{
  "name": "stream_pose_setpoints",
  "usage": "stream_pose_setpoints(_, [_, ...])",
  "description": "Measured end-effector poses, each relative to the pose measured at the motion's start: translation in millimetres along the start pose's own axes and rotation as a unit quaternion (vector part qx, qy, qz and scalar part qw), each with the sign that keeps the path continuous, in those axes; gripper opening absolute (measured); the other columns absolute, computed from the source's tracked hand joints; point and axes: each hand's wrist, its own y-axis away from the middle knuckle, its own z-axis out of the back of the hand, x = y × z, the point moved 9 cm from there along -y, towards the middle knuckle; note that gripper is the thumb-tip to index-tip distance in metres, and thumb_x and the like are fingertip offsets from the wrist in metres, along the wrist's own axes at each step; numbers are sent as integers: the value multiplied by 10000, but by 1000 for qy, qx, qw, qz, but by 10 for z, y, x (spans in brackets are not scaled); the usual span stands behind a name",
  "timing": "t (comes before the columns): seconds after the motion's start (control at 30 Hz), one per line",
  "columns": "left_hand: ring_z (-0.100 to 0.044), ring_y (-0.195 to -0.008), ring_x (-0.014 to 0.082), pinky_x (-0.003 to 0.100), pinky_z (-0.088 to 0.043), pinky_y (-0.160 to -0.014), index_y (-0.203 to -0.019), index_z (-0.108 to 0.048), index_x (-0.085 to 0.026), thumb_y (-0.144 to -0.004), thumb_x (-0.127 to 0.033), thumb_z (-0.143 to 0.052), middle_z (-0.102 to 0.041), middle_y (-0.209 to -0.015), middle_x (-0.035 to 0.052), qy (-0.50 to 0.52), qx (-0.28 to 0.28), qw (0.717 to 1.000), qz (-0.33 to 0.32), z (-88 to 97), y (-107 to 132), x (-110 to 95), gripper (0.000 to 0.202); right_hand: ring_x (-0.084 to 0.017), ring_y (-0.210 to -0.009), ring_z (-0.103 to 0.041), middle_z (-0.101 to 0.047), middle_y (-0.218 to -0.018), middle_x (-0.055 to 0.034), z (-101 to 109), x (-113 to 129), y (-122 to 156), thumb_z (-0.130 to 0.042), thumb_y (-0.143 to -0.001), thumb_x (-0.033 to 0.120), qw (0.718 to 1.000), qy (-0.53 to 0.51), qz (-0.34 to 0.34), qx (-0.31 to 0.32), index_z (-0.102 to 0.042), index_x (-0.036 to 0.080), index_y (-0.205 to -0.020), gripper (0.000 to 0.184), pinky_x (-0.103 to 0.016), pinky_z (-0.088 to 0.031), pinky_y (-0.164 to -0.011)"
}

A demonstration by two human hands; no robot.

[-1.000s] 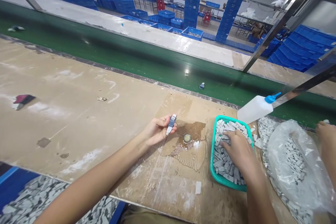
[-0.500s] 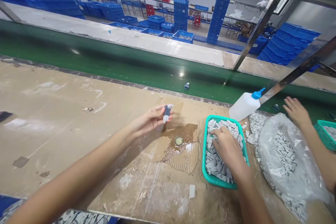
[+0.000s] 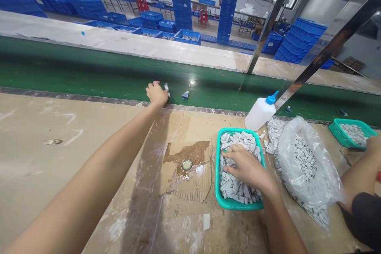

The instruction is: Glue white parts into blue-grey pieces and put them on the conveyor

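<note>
My left hand [image 3: 157, 93] is over the green conveyor belt [image 3: 119, 75], its fingers spread. Just to the right of it is a small dark grey and white plastic part [image 3: 166, 88], which looks let go, though the thumb side is hard to see. A similar part [image 3: 185, 95] lies farther right on the belt. My right hand [image 3: 245, 164] rests among small light grey plastic pieces [image 3: 238, 190] in a green basket [image 3: 218, 194]. Thumb and forefinger are apart there, and no piece shows gripped between them.
Behind the basket stands a white squeeze bottle [image 3: 260, 114] with a blue cap. A clear bag of pieces [image 3: 306, 162] lies to the right. Beyond it are a second green basket [image 3: 342, 137] and a co-worker's hand [image 3: 374, 147]. Wet cardboard [image 3: 175, 178] holds a small round cap [image 3: 187, 164].
My left hand has gone from above the table forward onto the belt with the grey and white part, which now sits beside it. My right hand stays in the basket. The view has shifted right.
</note>
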Motion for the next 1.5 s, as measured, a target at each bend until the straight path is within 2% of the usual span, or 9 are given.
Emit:
stream_pose_setpoints(0.1, [-282,-1477,309,461,-194,-1217,-1276,-589,-132,-808,-115,-584,-434,-1516,174,-20,73,989,-126,-288,102,-258,468,-267,-1087,-568,-678,-1061,-74,-7,-62,-28,-774,-788,190,999,-47,-11,-10,-689,181,-1208,429,-335,-413,-897])
stream_pose_setpoints(0.27, [-492,-1325,321,406,-331,-1153,-1002,-715,-156,-772,-306,-698,-664,-1245,136,10,232,950,-210,-752,343,-501,275,-242,-1044,-608,-722,-1012,-40,-11,-143,-73,-832,-727,173,992,-111,-43,-41,-719,198,-1029,324,-316,-420,-865])
stream_pose_setpoints(0.47, [-536,-1207,399,463,-356,-1093,-702,-631,-189,-592,-288,-840,-684,-1030,148,86,187,968,-146,-570,304,-416,256,-224,-927,-606,-685,-883,-23,16,-55,-87,-779,-746,102,992,-106,-32,-66,-658,201,-796,164,-313,-403,-778])
stream_pose_setpoints(0.63, [-631,-919,260,383,-476,-881,-758,-538,-185,-703,-370,-795,-668,-868,86,239,186,952,-52,-294,598,-253,321,-182,-929,-634,-683,-905,-8,82,-67,-68,-647,-806,69,979,-190,-14,-75,-627,205,-866,150,-299,-445,-816])
stream_pose_setpoints(0.87, [-497,-573,85,200,-416,-539,-894,-610,-122,-870,-420,-671,-605,-773,56,448,311,833,92,45,1616,-14,304,-195,-834,-712,-644,-1099,-61,213,-166,50,-619,-845,388,879,-472,-23,-61,-656,209,-1095,309,-306,-568,-665])
stream_pose_setpoints(0.93, [-522,-595,99,200,-440,-540,-1020,-652,-92,-924,-395,-608,-601,-778,70,522,358,753,179,101,1893,43,321,-195,-773,-717,-671,-1022,-62,199,-91,66,-635,-827,402,847,-529,-28,-51,-668,204,-1119,354,-294,-571,-597])
stream_pose_setpoints(1.03, [-598,-678,147,246,-521,-613,-1166,-636,-65,-993,-331,-460,-642,-856,116,609,380,626,305,168,2187,87,363,-162,-632,-688,-702,-809,-24,99,145,29,-689,-784,344,842,-538,-21,-14,-684,183,-1127,378,-287,-575,-604])
stream_pose_setpoints(1.3, [-629,-699,146,215,-530,-629,-1177,-614,-51,-947,-112,-444,-642,-813,96,642,375,566,357,224,2434,151,293,-243,-796,-761,-753,-836,-59,-150,629,-203,-677,-784,346,868,-488,27,-92,-683,207,-960,224,-344,-633,-707])
stream_pose_setpoints(1.5, [-601,-679,138,217,-527,-607,-975,-645,-9,-937,-123,-445,-673,-918,177,652,356,546,388,162,2528,234,233,-222,-868,-732,-764,-992,-91,-167,677,-223,-572,-894,320,951,-248,58,-178,-758,209,-993,238,-320,-604,-752])
